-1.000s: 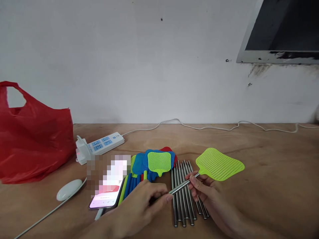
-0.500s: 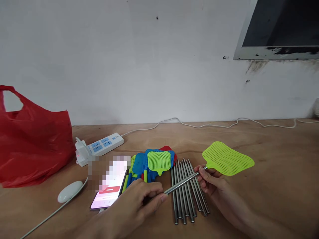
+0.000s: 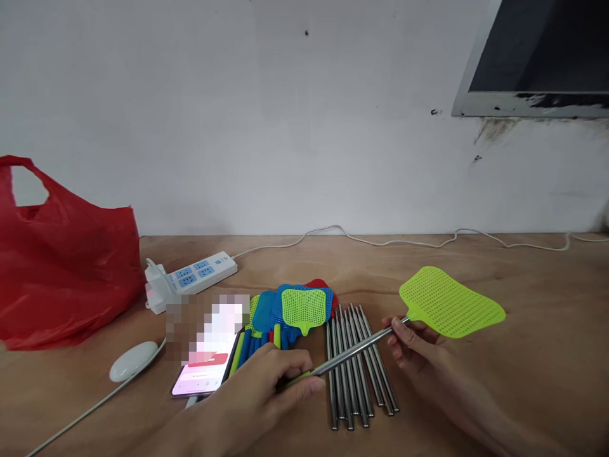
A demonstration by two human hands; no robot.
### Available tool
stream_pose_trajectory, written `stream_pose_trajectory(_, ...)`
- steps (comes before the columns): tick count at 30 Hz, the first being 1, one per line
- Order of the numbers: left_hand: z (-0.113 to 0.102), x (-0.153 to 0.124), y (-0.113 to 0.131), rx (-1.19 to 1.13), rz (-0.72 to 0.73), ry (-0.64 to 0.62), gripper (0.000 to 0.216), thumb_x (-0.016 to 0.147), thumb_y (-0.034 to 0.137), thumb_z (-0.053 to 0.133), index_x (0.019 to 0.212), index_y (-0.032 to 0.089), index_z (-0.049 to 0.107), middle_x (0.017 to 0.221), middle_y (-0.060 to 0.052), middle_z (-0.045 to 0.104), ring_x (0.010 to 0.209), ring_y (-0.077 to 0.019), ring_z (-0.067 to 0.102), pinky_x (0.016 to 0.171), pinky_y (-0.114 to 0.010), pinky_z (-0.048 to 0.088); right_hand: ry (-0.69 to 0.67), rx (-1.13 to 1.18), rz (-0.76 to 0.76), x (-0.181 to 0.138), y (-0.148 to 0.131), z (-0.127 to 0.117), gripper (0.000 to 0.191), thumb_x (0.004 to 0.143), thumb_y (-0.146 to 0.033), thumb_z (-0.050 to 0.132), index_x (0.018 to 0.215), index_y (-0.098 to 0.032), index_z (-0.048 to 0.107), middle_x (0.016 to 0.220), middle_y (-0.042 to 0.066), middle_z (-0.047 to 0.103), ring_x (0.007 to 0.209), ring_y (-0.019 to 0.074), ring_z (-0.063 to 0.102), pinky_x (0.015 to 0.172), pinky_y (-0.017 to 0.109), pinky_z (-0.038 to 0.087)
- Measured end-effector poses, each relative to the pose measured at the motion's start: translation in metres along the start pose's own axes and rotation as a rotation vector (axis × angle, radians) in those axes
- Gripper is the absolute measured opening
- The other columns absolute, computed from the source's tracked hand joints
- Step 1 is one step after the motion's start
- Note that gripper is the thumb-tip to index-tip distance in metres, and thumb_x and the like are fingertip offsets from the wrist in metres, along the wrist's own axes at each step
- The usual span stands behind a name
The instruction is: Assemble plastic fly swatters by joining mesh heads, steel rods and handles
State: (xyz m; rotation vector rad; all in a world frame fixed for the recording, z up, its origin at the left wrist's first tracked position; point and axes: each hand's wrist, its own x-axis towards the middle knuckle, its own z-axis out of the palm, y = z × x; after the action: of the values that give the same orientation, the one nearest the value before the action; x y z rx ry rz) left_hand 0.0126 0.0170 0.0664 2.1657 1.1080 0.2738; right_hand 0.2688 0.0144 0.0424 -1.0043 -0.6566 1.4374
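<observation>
A fly swatter with a yellow-green perforated head [image 3: 450, 301] and a metal rod slants across in front of me. My left hand [image 3: 266, 390] is closed round its lower end, where a bit of yellow-green grip shows between the fingers. My right hand [image 3: 419, 346] pinches the rod just below the head. Under the swatter lie several loose metal rods [image 3: 354, 374] side by side on the table. Beside them is a pile of swatter heads [image 3: 304, 308] in green, blue and red. Several coloured handle grips [image 3: 245, 349] are partly hidden behind my left hand.
A lit phone [image 3: 204, 368] lies left of the grips, partly blurred out. Further left are a white power strip [image 3: 214, 271], a white oval device [image 3: 133, 360] with a cable and a red plastic bag [image 3: 71, 266]. A white cord [image 3: 390, 242] runs along the wall.
The swatter's head and my right hand have moved slightly to the right. More of the rod, and some yellow-green grip, now shows beside my left hand.
</observation>
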Motion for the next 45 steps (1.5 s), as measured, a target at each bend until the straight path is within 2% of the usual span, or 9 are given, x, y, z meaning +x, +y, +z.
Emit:
stream_pose_trajectory(6, 0.003, 0.004, 0.004, 0.003, 0.023, 0.016, 0.045, 0.101, 0.05, 0.038, 0.068, 0.021, 0.039, 0.062, 0.006, 0.035, 0.06, -0.0125, 0.035, 0.057, -0.027, 0.026, -0.074, -0.02, 0.039, 0.0, 0.004, 0.004, 0.039, 0.061, -0.044, 0.092, 0.085, -0.015, 0.079, 0.066, 0.002, 0.067, 0.059, 0.0109, 0.056, 0.051, 0.018, 0.049)
stream_pose_trajectory(11, 0.004, -0.007, -0.006, 0.009, -0.006, 0.041, 0.036, 0.102, 0.05, 0.037, 0.083, 0.022, 0.051, 0.077, 0.003, 0.052, 0.074, -0.0153, 0.049, 0.067, -0.027, 0.036, -0.038, 0.071, 0.012, 0.004, 0.002, -0.006, 0.035, 0.065, -0.046, 0.088, 0.083, -0.019, 0.076, 0.064, 0.0, 0.065, 0.057, 0.0119, 0.053, 0.051, 0.021, 0.048)
stream_pose_trajectory(15, 0.006, -0.014, -0.012, 0.048, -0.046, 0.033, 0.044, 0.103, 0.053, 0.028, 0.085, 0.023, 0.054, 0.08, 0.001, 0.056, 0.078, -0.018, 0.054, 0.07, -0.029, 0.041, -0.048, 0.089, 0.064, 0.007, -0.004, -0.01, 0.04, 0.068, -0.051, 0.083, 0.087, -0.016, 0.074, 0.063, 0.002, 0.064, 0.056, 0.0139, 0.052, 0.05, 0.024, 0.048)
stream_pose_trajectory(22, 0.014, -0.009, -0.008, 0.143, -0.009, 0.064, 0.046, 0.104, 0.053, 0.021, 0.092, 0.024, 0.055, 0.085, -0.002, 0.062, 0.079, -0.021, 0.059, 0.073, -0.033, 0.044, -0.07, -0.003, 0.017, 0.005, 0.011, 0.004, 0.043, 0.071, -0.059, 0.076, 0.077, -0.018, 0.065, 0.042, -0.007, 0.043, 0.039, 0.0077, 0.032, 0.04, 0.02, 0.031)
stream_pose_trajectory(29, 0.017, 0.0, 0.003, 0.119, -0.071, -0.012, 0.051, 0.104, 0.053, 0.018, 0.095, 0.022, 0.058, 0.09, -0.005, 0.063, 0.085, -0.0238, 0.059, 0.078, -0.038, 0.045, -0.131, -0.069, 0.092, -0.003, 0.023, 0.016, 0.052, 0.067, -0.069, 0.074, 0.076, -0.018, 0.065, 0.046, -0.006, 0.048, 0.04, 0.0086, 0.037, 0.041, 0.021, 0.034)
stream_pose_trajectory(33, 0.014, 0.001, 0.007, 0.055, -0.085, -0.034, 0.051, 0.104, 0.054, 0.02, 0.095, 0.022, 0.058, 0.088, -0.003, 0.061, 0.086, -0.0223, 0.058, 0.08, -0.037, 0.044, -0.178, -0.078, 0.122, -0.004, 0.022, 0.018, 0.051, 0.064, -0.065, 0.08, 0.08, -0.018, 0.069, 0.059, -0.003, 0.058, 0.049, 0.0099, 0.046, 0.045, 0.022, 0.041)
stream_pose_trajectory(40, 0.018, 0.002, 0.018, -0.225, -0.06, 0.002, 0.044, 0.103, 0.058, 0.031, 0.095, 0.024, 0.058, 0.091, 0.001, 0.06, 0.09, -0.0182, 0.054, 0.086, -0.032, 0.042, -0.237, -0.076, 0.064, -0.006, 0.02, 0.019, 0.042, 0.065, -0.053, 0.086, 0.079, -0.016, 0.073, 0.066, 0.002, 0.064, 0.059, 0.0121, 0.056, 0.05, 0.022, 0.046)
stream_pose_trajectory(43, 0.015, 0.008, 0.021, -0.553, -0.16, -0.082, 0.05, 0.094, 0.07, 0.041, 0.084, 0.022, 0.051, 0.075, 0.004, 0.051, 0.066, -0.0119, 0.047, 0.062, -0.024, 0.042, -0.211, -0.042, 0.045, -0.006, 0.02, 0.02, 0.039, 0.065, -0.051, 0.088, 0.075, -0.016, 0.072, 0.063, 0.001, 0.062, 0.054, 0.011, 0.053, 0.047, 0.021, 0.044)
stream_pose_trajectory(45, 0.009, 0.012, 0.023, -0.823, -0.283, -0.226, 0.056, 0.084, 0.078, 0.05, 0.076, 0.023, 0.04, 0.063, 0.009, 0.037, 0.048, -0.0075, 0.027, 0.041, -0.019, 0.023, -0.195, -0.03, 0.037, -0.003, 0.017, 0.022, 0.039, 0.063, -0.05, 0.089, 0.072, -0.015, 0.071, 0.06, 0.001, 0.06, 0.05, 0.0105, 0.05, 0.043, 0.022, 0.042)
